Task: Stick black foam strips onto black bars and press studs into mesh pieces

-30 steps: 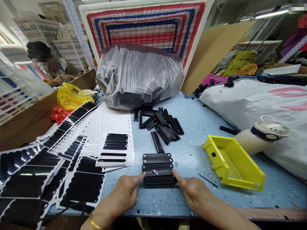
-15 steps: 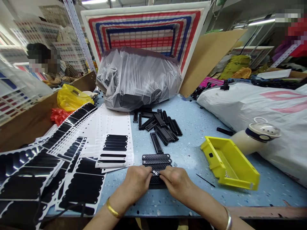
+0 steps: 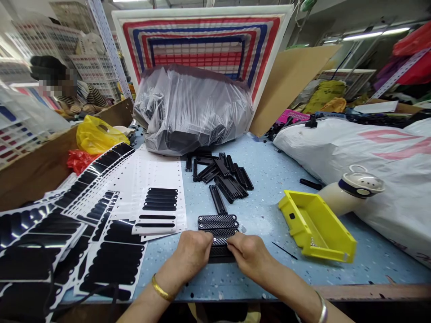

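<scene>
Several black bars (image 3: 217, 219) with a woven-look pattern and small silver dots at their ends lie side by side at the front of the blue table. My left hand (image 3: 192, 252) is closed on the left end of one black patterned bar (image 3: 220, 241) in this row. On its right end, the fingers of my right hand (image 3: 249, 252) are pinched together. Both fingertips partly hide the bar's ends. Just behind the row, another slim black bar (image 3: 218, 200) points away from me. Farther back is a loose pile of black bars (image 3: 232, 186).
White sheets (image 3: 166, 166) with black strip stickers spread over the left side. At right stand a yellow bin (image 3: 332, 233) holding tiny pieces and a cream bottle (image 3: 340, 197). A thin black stick (image 3: 284, 250) lies near the bin. A plastic-covered heap (image 3: 195, 107) fills the back. Another person sits far left.
My right hand has shifted slightly rightward from my left hand, and more of the bar shows between them. The whole view has moved a little.
</scene>
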Demonstrator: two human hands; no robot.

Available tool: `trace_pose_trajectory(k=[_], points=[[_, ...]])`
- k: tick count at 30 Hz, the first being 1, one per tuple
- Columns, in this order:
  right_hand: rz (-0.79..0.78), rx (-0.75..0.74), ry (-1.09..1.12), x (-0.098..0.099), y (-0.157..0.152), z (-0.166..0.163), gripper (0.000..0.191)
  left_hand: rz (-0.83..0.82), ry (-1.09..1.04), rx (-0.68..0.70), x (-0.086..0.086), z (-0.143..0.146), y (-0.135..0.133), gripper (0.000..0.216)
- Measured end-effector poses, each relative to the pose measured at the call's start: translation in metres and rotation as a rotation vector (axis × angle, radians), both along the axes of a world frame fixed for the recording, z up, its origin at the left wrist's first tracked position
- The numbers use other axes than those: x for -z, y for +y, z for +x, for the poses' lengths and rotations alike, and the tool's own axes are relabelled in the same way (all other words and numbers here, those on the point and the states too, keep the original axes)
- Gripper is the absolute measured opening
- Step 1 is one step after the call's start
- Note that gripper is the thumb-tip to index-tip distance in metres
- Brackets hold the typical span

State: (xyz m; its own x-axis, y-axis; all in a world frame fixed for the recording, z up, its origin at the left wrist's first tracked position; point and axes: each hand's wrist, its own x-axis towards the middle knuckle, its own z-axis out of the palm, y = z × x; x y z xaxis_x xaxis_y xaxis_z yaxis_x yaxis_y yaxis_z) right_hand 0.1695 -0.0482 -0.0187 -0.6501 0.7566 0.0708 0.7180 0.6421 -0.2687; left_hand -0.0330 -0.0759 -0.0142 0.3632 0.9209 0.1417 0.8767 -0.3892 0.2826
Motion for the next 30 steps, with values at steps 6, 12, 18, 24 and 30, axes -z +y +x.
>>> trace_pose_trajectory(k=[6, 12, 18, 24, 30], points=[[0.000, 0.041, 0.111, 0.008, -0.013, 0.023, 0.027, 0.057, -0.079, 0.015, 0.009, -0.005, -0.019, 0.024], [0.045, 0.040, 0.185, 0.010, -0.020, 0.027, 0.033, 0.183, -0.263, -0.016, 0.025, -0.010, -0.034, 0.021], [0.158, 0.005, 0.278, 0.012, -0.034, 0.040, 0.034, 0.372, -0.430, -0.028, 0.033, -0.012, -0.049, 0.029], [0.059, 0.045, 0.187, 0.015, -0.047, 0.047, 0.033, 0.385, -0.444, -0.035, 0.035, -0.008, -0.064, 0.031], [0.021, 0.044, 0.176, 0.036, -0.055, 0.037, 0.030, 0.371, -0.449, -0.057, 0.039, -0.005, -0.065, 0.029]])
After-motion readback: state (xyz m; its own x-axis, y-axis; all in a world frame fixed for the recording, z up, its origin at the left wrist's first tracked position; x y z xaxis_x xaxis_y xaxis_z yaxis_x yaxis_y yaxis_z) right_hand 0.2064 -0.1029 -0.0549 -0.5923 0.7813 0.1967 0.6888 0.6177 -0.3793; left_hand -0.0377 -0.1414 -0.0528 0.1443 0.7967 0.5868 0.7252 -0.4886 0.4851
